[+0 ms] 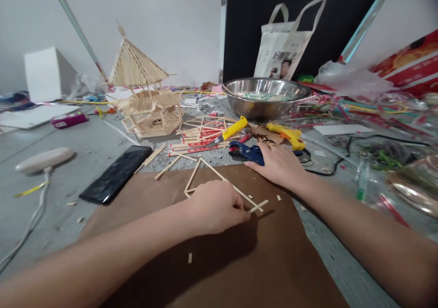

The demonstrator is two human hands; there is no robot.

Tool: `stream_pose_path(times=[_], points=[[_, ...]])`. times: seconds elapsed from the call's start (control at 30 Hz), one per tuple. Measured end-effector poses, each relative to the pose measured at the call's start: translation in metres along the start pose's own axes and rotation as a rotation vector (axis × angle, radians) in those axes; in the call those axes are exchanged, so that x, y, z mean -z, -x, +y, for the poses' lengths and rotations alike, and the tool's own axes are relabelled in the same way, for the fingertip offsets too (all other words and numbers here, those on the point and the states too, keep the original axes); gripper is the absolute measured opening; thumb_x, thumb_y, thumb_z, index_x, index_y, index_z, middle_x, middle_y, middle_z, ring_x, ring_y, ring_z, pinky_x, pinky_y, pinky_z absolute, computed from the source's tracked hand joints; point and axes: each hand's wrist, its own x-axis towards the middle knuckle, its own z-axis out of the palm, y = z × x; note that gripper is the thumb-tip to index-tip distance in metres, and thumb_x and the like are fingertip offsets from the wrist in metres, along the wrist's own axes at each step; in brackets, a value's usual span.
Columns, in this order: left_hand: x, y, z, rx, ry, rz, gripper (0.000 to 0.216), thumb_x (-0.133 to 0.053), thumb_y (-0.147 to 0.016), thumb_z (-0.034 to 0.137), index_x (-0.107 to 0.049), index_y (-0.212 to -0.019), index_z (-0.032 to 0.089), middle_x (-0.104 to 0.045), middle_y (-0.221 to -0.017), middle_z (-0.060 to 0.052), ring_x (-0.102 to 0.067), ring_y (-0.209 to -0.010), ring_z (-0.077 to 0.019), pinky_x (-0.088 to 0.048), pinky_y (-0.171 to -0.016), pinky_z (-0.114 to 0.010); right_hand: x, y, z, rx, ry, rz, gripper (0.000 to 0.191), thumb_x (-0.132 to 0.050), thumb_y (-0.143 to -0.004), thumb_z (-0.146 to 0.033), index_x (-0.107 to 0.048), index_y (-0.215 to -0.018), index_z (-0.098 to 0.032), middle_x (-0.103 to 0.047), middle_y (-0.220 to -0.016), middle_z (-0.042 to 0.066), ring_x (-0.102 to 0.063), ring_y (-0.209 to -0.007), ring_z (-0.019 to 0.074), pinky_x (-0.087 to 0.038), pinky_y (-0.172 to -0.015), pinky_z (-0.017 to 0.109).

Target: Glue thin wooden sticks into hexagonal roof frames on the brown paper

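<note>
My left hand (219,207) is closed in a pinch on a thin wooden stick (263,203), whose free end points right. The stick crosses the lower right end of an angular frame of wooden sticks (212,168) lying on the brown sheet (273,253). Part of that frame is hidden behind my left hand. Farther off, my right hand (278,162) has its fingers round the handle of a blue plier-like tool (247,152) with a red and black head. The tool lies near the sheet's far edge.
A stick-built pavilion model (147,107) stands behind a black phone (116,174). Near my right hand lie a yellow-handled tool (235,127), a yellow glue gun (289,134) and a pile of sticks (195,146). A steel bowl (263,109) is behind; cables and plastic clutter the right.
</note>
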Motion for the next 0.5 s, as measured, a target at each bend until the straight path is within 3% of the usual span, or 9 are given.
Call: stream_pose_path(times=[0.2,0.5], points=[[-0.006,0.0,-0.001,-0.056,-0.144,0.048,0.026,-0.047,-0.067,0.041,-0.066,-0.063,0.023,-0.058,-0.056,0.0,-0.045,-0.05,-0.0118,-0.026,-0.044,-0.022,0.002,0.002,-0.002,-0.009,-0.009,-0.026,0.067,-0.027,-0.071,-0.062,-0.041,-0.111,-0.009,-0.054,-0.098,0.017,-0.048,-0.091,0.0305,-0.036,-0.071,0.04],[-0.01,-0.003,-0.009,-0.006,-0.032,0.05,0.028,-0.051,-0.064,0.047,-0.066,-0.064,0.024,-0.058,-0.057,0.001,-0.048,-0.051,-0.011,-0.029,-0.045,-0.021,0.006,0.001,-0.001,0.062,-0.025,0.002,0.068,-0.03,-0.07,-0.063,-0.039,-0.115,-0.013,-0.044,-0.117,0.016,-0.04,-0.101,0.0335,-0.025,-0.082,0.049]])
